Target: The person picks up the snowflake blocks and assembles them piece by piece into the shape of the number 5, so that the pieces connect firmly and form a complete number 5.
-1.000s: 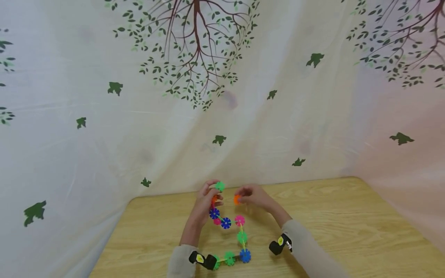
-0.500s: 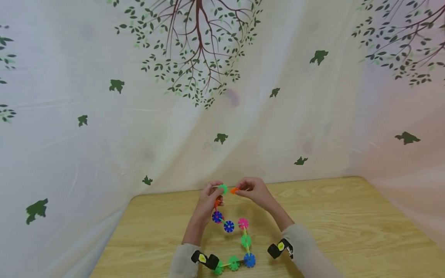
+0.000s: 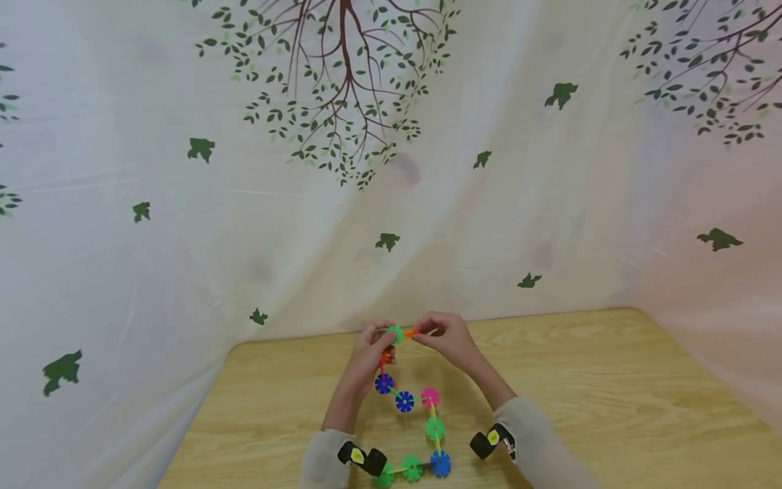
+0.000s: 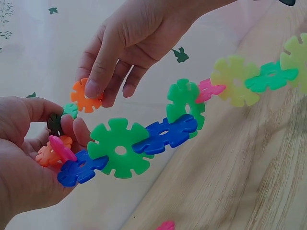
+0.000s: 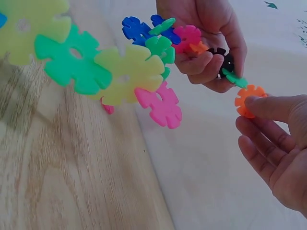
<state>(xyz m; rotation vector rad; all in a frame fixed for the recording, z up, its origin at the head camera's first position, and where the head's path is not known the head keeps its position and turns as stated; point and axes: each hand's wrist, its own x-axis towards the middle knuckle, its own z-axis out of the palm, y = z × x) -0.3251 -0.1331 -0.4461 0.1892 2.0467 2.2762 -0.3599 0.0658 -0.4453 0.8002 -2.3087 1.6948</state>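
Note:
My left hand (image 3: 362, 361) grips one end of a chain of notched plastic snowflake discs. In the right wrist view its fingers are curled about a black disc (image 5: 226, 63), with a small green disc (image 5: 235, 79) poking out past the fingertips. Between thumb and fingers, my right hand (image 3: 451, 339) pinches an orange snowflake disc (image 5: 245, 101), its edge right at that green disc. The rest of the chain hangs from the left hand: a blue disc (image 4: 82, 167), a larger green disc (image 4: 120, 147), another blue disc (image 4: 165, 133), then pink and pale yellow ones (image 4: 236, 81).
Below the hands, the chain curves over the wooden table (image 3: 568, 380), with a pink disc (image 3: 430, 397) and a blue disc (image 3: 440, 464) at its bends. A pale curtain (image 3: 293, 258) printed with trees and birds hangs along the table's far edge.
The right hand has brought the orange disc left and slightly up to the green disc's edge. The left hand has shifted slightly right, and its fingers now hold nearer the green disc.

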